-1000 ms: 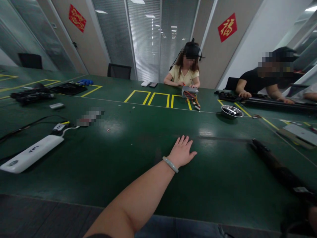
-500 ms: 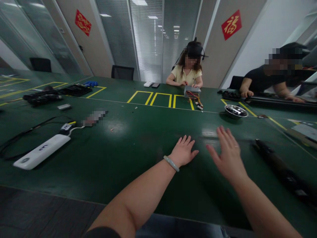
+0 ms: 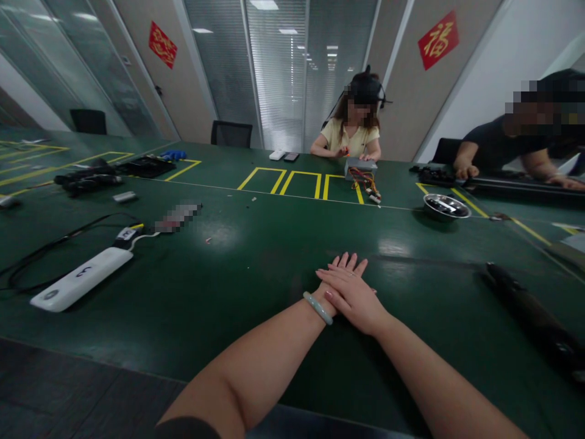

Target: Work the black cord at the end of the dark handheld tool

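Observation:
My left hand (image 3: pixel 348 264) lies palm down on the green tabletop (image 3: pixel 256 286), its fingers spread. Across its back rests my right hand (image 3: pixel 359 297), with the fingers stretched out flat and covering much of the left one. Neither hand holds an object. A pale green bangle (image 3: pixel 319 308) circles my left wrist, just beside the right thumb. To the right of both hands lies a long black object (image 3: pixel 530 314), whose kind I cannot make out.
A white power bank (image 3: pixel 85 277) with a cable lies at left. A metal bowl (image 3: pixel 446 207) stands at back right. Across the table, one person (image 3: pixel 351 131) has hands at a grey metal box (image 3: pixel 361 166) with coloured wires; another person (image 3: pixel 498 143) leans over a long black item.
My right hand has moved left and down from above the table onto the back of my left hand. The left hand has stayed flat on the table. The view has shifted slightly.

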